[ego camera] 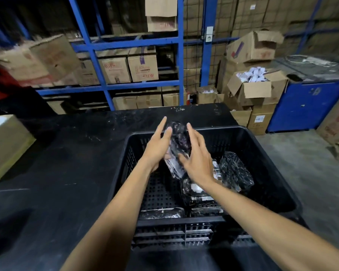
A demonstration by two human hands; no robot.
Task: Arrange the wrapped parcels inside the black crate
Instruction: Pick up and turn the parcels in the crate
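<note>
Wrapped parcel (179, 141) hangs over the black crate (262, 153), pressed between the straight, spread fingers of left hand (157, 149) and right hand (198, 159).

Blue shelving (125, 43) — cardboard boxes (143, 64), concrete floor (301, 159)

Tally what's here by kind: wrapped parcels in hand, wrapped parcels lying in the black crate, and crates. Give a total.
Held parcel, between left hand and right hand: 1
Parcels lying in the crate: 5 that can be told apart; the right hand may hide more
Black crate: 1
Total: 7
</note>
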